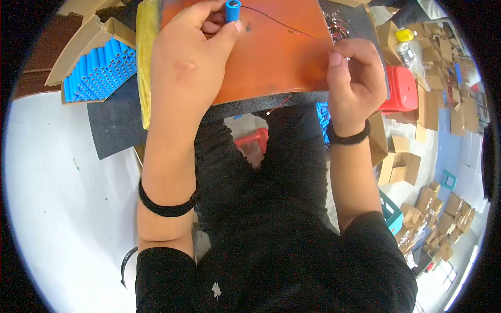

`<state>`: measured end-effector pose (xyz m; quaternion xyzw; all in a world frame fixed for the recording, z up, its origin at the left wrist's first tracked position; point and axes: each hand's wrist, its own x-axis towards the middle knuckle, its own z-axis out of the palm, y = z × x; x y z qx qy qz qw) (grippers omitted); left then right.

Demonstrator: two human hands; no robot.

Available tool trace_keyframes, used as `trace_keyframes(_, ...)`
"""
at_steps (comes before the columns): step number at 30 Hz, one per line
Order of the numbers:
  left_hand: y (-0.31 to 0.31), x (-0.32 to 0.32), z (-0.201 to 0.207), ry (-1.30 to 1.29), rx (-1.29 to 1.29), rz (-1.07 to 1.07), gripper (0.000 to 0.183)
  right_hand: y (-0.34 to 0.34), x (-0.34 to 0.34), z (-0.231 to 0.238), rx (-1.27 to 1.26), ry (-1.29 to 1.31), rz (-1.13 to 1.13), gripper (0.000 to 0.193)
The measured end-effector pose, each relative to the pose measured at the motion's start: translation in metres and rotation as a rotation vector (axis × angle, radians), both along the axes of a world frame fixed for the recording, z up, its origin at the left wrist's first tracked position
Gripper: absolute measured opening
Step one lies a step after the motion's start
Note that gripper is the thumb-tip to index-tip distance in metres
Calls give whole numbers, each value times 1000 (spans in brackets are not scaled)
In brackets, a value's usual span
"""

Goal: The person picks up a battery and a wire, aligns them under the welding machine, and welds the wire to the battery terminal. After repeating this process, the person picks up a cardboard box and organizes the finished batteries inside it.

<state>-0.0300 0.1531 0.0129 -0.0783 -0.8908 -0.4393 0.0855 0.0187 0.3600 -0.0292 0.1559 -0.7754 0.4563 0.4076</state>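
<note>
My left hand (188, 60) grips a blue cylindrical battery cell (233, 13) between thumb and fingers, over the far part of an orange work mat (276, 62). From the cell's top a thin dark wire (276, 21) runs right toward my right hand (359, 78). That hand is pinched above the mat's right edge. A tiny pale bit shows at its fingertips, apparently the wire's far end, though the wire blurs out near the fingers.
Left of the mat lie yellow plastic wrap (148, 62) and an open carton of blue cells (99, 70). Loose wires (336, 26) are bunched at the far right. A short red wire (279, 105) rests at the near edge. A red plastic stool (399, 88) stands at right.
</note>
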Motion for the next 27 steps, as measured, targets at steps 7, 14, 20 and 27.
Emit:
trace_keyframes(7,2,-1,3,65,-44,-14,36,-3,-4,-1,-75,-3,-45,10)
trace_keyframes(14,14,6,28,-190,298,-46,21,-2,-6,-2,-48,-1,-49,9)
trace_keyframes(20,-2,-2,0,-81,208,-60,27,-3,-5,1,-65,12,-29,8)
trace_keyframes(27,-7,2,-8,-105,385,-245,36,-6,-6,27,-110,-290,54,7)
